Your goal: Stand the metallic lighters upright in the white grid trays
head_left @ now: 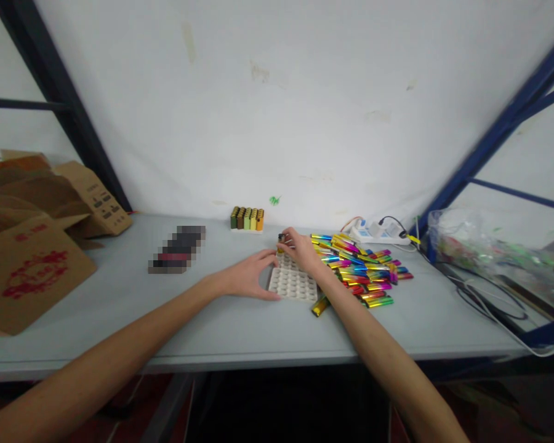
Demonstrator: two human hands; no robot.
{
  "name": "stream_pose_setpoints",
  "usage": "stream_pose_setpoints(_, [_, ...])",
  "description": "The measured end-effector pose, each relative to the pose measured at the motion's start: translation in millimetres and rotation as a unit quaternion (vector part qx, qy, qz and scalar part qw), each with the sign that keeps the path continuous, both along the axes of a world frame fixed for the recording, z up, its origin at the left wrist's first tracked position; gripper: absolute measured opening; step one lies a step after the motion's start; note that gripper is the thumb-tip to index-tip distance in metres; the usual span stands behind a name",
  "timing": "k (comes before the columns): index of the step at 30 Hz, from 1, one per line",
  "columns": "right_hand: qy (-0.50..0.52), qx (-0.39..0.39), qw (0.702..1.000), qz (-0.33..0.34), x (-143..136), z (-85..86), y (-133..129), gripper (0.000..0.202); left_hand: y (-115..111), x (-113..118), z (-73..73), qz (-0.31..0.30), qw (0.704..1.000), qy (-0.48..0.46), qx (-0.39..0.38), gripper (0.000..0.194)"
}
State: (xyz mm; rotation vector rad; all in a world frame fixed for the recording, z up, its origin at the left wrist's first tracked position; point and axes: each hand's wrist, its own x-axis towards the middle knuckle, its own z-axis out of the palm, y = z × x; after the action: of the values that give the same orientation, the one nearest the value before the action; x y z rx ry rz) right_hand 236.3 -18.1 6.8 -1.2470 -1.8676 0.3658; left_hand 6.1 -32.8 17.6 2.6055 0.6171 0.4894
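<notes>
Workshop: workbench point(277, 335), cardboard boxes point(32, 271)

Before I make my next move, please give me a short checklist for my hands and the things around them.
1. Left hand at left edge of white rectangular tray with hollows: ok.
2. Tray's nearest hollows unfilled: ok.
3. Right hand grips small dark-topped object: ok.
4. Object seated in a hollow: cannot tell, fingers hide it.
5. Shiny multicoloured lighters in order: not ok, heaped right of tray.

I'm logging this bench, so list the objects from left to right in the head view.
Cardboard boxes, pixelated dark item, upright block of small pieces, white tray, pile of shiny pieces, clear plastic bags.
</notes>
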Motion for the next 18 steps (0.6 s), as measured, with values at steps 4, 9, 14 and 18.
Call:
stream_pose_setpoints(4, [-0.057, -0.013, 0.998, -0.003, 2.7, 2.5, -0.7, 0.02, -1.0, 1.4, 0.7, 0.001, 1.0, -0.007, 0.002, 0.065])
stream_pose_setpoints(9, [-0.126, -0.011, 0.992, 0.007, 22.0, 23.9, -21.8, 0.04, 0.9, 2.0, -4.4, -0.003, 1.0, -0.018, 0.007, 0.063])
stream_pose_setpoints(14, [-0.125, -0.027, 0.992, 0.018, 53.8, 68.3, -76.8, 0.023, 5.1, -0.2, -8.2, 0.012, 1.0, -0.005, 0.014, 0.065])
stream_pose_setpoints(18, [-0.184, -0.109, 0.97, 0.112, 66.6, 82.5, -124.5, 0.018, 6.3, -1.7, -7.7, 0.016, 1.0, 0.005, 0.022, 0.064])
